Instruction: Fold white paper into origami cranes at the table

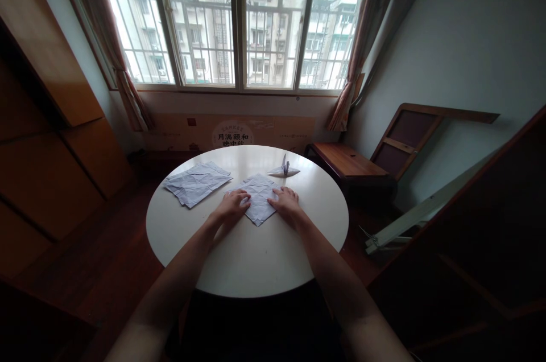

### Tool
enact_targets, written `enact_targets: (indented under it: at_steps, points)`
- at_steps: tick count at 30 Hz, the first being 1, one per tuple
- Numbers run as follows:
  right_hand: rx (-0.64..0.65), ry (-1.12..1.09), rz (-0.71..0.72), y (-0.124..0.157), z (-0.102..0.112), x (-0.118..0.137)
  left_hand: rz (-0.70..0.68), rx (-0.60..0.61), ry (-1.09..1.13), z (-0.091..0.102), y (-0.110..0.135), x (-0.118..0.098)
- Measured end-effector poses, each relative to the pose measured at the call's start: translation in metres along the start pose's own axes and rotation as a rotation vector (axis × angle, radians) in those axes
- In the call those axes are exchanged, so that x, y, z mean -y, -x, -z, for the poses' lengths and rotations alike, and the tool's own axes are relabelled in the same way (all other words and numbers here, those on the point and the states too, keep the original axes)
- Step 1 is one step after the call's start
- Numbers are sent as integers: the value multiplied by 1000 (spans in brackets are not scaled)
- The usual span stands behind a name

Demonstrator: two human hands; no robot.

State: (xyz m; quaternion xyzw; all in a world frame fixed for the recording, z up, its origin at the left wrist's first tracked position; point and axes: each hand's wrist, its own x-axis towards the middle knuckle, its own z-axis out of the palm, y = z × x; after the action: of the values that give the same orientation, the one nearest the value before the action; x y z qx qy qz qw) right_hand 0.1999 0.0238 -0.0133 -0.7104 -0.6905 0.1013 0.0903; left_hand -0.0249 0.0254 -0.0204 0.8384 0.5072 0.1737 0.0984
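Observation:
A creased sheet of paper [259, 197] lies on the white round table [256, 271], turned so that one corner points towards me. My left hand [234, 204] is at the paper's left corner, its fingers bent over the edge. At the opposite corner, my right hand [287, 201] grips the edge between thumb and fingers. Both wrists rest low over the tabletop. Just beyond my right hand stands a folded paper crane [285, 169] with its wings spread. Left of my left hand is a loose stack of creased paper sheets [197, 182].
A barred window [239, 26] with curtains fills the far wall, above a printed cardboard panel [273, 126]. To the right stand a low wooden table [347, 158] and a leaning wooden frame [401, 143]. Wooden cabinets [63, 174] line the left side.

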Motion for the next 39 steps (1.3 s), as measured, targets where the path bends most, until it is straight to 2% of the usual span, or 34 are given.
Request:
enact_targets:
  at_steps: [39]
  points:
    - [2,-15,2,-2,-1,-1,13,19,-16,1,0,-2]
